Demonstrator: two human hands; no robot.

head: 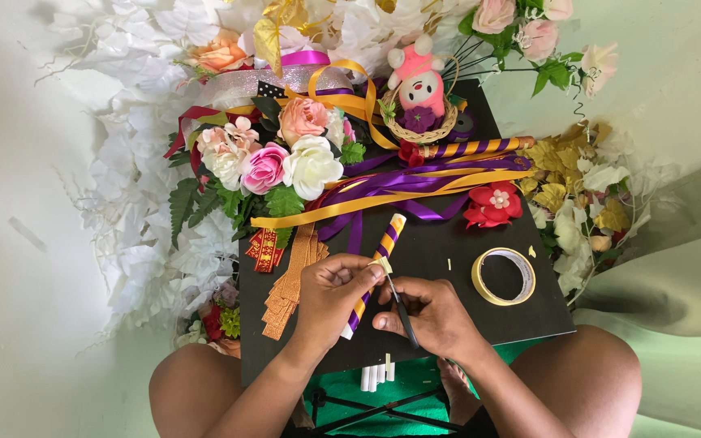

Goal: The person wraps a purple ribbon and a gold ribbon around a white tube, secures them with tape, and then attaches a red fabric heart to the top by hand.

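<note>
Left hand (330,296) has its fingers clamped round a striped stick (379,264), right hand (432,316) grips scissors (403,312) just beside it. All over a black bench (448,251) with tape roll (503,276), ribbons (415,182), fake flowers (285,158) around

stick (384,247): purple and yellow spiral stripes, white end
second stick (472,148): the same purple and yellow stripes
tape roll (503,276): pale yellow
board (440,251): black
ribbons (415,185): purple and golden yellow
flower (492,204): red, white centre
bouquet (281,154): pink, peach and white blooms, green leaves
doll (419,77): pink and white
scissors (403,312): black
</note>
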